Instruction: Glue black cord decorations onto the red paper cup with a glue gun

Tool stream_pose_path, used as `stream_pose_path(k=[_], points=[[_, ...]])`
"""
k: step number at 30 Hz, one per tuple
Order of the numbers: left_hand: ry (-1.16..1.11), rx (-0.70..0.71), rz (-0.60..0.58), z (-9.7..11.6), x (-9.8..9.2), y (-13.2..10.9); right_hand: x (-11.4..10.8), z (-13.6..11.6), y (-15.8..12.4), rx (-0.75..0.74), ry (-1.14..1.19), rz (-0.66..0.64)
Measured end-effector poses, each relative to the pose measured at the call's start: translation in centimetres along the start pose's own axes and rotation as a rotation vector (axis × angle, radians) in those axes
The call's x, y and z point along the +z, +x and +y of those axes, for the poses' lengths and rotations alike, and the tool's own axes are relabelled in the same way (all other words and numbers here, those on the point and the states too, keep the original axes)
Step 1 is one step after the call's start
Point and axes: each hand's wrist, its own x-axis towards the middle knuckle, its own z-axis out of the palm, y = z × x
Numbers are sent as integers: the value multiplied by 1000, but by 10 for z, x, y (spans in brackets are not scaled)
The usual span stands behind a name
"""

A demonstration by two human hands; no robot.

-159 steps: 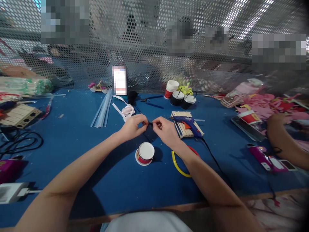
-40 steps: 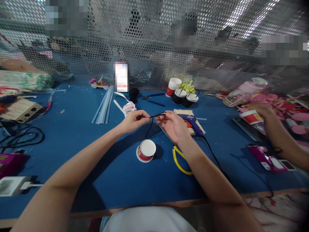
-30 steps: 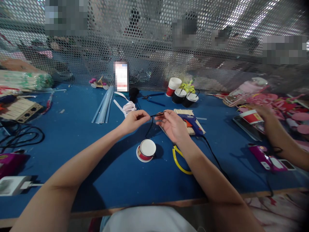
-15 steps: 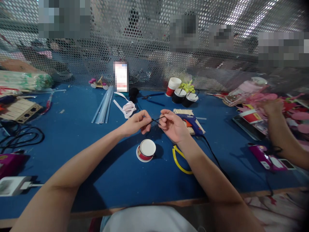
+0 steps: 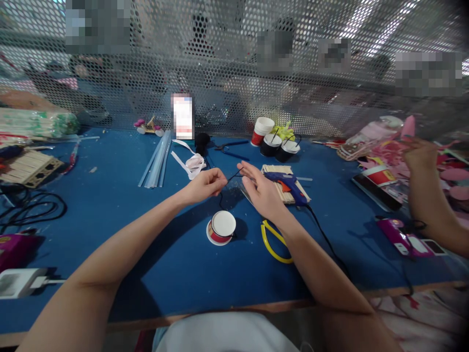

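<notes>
My left hand [image 5: 203,185] is closed in a pinch on a thin black cord [image 5: 234,174] that sticks up to the right and hangs down below the fingers. My right hand [image 5: 261,191] hovers just right of the cord, fingers stretched out and apart, holding nothing. An upturned red and white paper cup [image 5: 221,227] stands on the blue table [image 5: 154,254] just below both hands. A blue glue gun [image 5: 287,185] rests on a stack of wooden sticks [image 5: 277,170] behind my right hand.
Yellow-handled scissors [image 5: 271,244] lie under my right forearm. Clear glue sticks [image 5: 157,159], pink ribbon [image 5: 193,164], pliers [image 5: 229,148] and several cups [image 5: 273,142] sit farther back. Another person's hand [image 5: 420,156] works at the right among pink craft pieces. Cables [image 5: 29,208] lie left.
My right hand has let go of the black cord and opened its fingers. My left hand keeps its pinch. The other person's hand at the right has lifted a pink piece.
</notes>
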Motion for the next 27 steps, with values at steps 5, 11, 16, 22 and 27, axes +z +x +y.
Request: stream_pose_path(k=[5,11,16,22,27], points=[[-24,-55,-35,0,-2,0,-2,-3,4,152,675,13],[-3,-56,-30,-2,-2,1,-13,3,9,307,853,60],[51,-47,-20,-1,-3,0,-14,3,3,182,60,-42],[83,-41,-44,0,-2,-1,-2,0,1,51,-34,58],[81,-53,-57,-1,-5,-1,-6,-5,6,172,706,20]])
